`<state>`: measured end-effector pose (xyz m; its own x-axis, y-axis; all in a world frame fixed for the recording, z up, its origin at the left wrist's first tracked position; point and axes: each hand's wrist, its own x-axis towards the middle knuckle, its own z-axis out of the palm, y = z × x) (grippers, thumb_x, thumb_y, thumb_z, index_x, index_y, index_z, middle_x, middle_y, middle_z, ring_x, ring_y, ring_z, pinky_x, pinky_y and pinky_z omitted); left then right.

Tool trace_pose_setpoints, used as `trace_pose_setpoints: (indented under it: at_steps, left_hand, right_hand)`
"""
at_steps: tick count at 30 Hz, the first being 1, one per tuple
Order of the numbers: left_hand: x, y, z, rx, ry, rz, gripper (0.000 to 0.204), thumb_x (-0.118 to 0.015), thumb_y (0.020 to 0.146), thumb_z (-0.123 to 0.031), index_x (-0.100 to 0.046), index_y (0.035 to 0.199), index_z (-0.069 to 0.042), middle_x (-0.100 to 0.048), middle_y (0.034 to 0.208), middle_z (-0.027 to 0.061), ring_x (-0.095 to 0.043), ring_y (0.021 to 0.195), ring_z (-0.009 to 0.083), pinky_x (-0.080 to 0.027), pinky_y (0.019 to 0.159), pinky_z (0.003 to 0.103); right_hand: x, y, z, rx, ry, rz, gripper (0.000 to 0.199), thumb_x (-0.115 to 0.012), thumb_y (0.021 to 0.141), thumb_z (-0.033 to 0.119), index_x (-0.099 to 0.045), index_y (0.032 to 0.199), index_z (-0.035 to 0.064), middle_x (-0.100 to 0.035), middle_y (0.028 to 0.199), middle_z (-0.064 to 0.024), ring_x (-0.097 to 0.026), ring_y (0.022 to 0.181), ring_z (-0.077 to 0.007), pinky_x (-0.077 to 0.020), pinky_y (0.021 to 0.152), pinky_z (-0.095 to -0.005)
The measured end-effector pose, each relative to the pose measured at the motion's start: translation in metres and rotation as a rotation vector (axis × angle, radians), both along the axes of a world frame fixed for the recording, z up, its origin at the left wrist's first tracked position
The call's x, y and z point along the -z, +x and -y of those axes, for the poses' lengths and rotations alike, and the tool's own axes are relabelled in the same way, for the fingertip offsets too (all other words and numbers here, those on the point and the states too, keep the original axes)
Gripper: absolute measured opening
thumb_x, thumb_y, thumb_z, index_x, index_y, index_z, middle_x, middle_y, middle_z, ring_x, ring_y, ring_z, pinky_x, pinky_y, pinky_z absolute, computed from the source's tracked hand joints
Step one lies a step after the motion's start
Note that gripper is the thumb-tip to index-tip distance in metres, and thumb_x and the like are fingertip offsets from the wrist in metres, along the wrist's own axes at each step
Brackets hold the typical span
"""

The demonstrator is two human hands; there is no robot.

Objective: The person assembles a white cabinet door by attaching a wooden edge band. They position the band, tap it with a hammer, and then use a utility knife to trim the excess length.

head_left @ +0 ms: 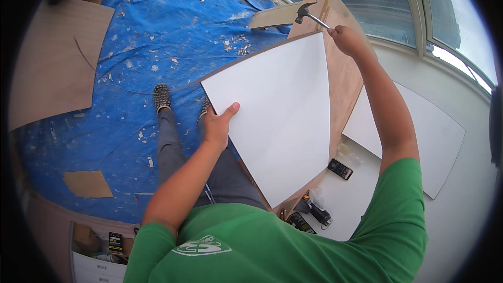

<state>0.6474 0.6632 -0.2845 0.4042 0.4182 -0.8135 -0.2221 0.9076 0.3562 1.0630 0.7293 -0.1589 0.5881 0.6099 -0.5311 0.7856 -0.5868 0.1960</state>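
White panel [275, 115] | edge in left fingers [231, 110] | hammer [317, 20] in right fingers [338, 31]

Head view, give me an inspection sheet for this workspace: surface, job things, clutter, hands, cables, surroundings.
Surface: wooden bench under the white panel; blue sheet on the floor.
Job things: white panel, hammer, and a thin brown strip along the panel's far edge.
Clutter: pale debris and a cardboard piece on the sheet; phone beside the bench.
Hands: left holds the panel's left edge, thumb on top; right grips the hammer's handle.
Cables: none identified; a thin dark line across the sheet looks like the strip's loose end.
Surroundings: windows ahead, second white panel at right, brown board at left.
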Motion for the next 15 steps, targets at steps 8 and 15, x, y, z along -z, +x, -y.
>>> trace_pose_setpoints:
  at_steps: [8,15]
  left_hand:
    - [-0.002,-0.003,0.000,-0.022,0.066,0.066,0.043,-0.078,0.087,-0.013,-0.058,0.122,0.001,-0.066,0.116,0.0108,-0.063,0.106,0.0183,-0.050,0.095,0.031]
    - [-0.003,0.001,0.001,-0.084,0.057,0.037,0.041,-0.077,0.088,-0.012,-0.058,0.122,0.000,-0.067,0.114,0.0091,-0.064,0.103,0.0164,-0.050,0.092,0.030]
  right_hand:
    - [0.022,0.016,-0.005,-0.078,-0.201,0.028,0.049,-0.047,0.103,0.040,-0.069,0.104,-0.0031,-0.068,0.105,-0.0275,-0.064,0.101,-0.0448,-0.0473,0.090,-0.0503]
    - [0.025,0.002,0.000,-0.088,-0.245,0.035,0.049,-0.044,0.103,0.038,-0.068,0.103,-0.0046,-0.068,0.105,-0.0287,-0.063,0.101,-0.0457,-0.0473,0.091,-0.0508]
